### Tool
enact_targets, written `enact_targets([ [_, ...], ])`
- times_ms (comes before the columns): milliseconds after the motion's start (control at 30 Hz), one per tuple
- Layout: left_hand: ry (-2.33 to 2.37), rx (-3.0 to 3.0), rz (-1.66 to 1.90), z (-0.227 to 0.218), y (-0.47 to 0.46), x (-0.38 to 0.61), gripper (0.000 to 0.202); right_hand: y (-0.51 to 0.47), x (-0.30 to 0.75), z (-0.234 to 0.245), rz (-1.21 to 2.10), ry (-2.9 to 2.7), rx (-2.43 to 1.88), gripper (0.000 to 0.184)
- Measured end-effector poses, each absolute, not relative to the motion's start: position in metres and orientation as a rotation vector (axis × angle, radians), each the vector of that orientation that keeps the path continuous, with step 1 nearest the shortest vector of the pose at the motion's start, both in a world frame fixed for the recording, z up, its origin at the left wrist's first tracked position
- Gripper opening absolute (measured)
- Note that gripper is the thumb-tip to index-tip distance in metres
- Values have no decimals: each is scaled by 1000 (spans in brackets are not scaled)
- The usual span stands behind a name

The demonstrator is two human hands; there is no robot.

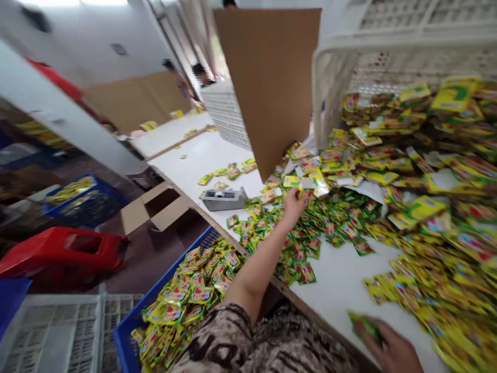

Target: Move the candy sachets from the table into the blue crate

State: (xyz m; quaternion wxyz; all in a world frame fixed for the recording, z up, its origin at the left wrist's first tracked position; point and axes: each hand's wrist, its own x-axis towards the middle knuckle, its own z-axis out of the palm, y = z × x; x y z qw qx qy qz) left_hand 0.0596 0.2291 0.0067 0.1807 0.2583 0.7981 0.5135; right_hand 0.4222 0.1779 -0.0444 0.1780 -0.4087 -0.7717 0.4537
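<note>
My left hand reaches far over the white table, its fingers closed on a yellow sachet at the edge of a big heap of yellow-green sachets. My right hand rests at the near table edge, fingers closed on a few green sachets, blurred by motion. More sachets lie scattered on the table between the two hands. A blue crate below the table edge is filled with the same sachets.
A white plastic basket lies tipped on its side behind the heap. A brown cardboard sheet stands upright beside it. A grey tape dispenser sits on the table. A red stool, another blue crate and people stand further off.
</note>
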Motion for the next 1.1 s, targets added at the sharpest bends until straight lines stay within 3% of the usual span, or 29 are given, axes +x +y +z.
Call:
enact_targets([
  [133,1605,1134,1230,-19,182,142,21,201,412,-1,911,-1801,-1312,33],
  [233,1343,1080,1081,-42,153,195,26,219,402,4,921,-1836,-1123,28],
  [633,1182,845,1085,-66,111,249,39,225,407,11,1154,-2775,-926,12],
  [833,1151,832,1121,-65,108,249,36,220,393,26,966,-2956,-954,10],
  [933,1146,849,1119,-60,109,246,35,219,389,32,1090,-2968,-786,9],
  [1100,1079,814,1093,-56,111,244,37,219,388,27,1160,-2680,-947,7],
])
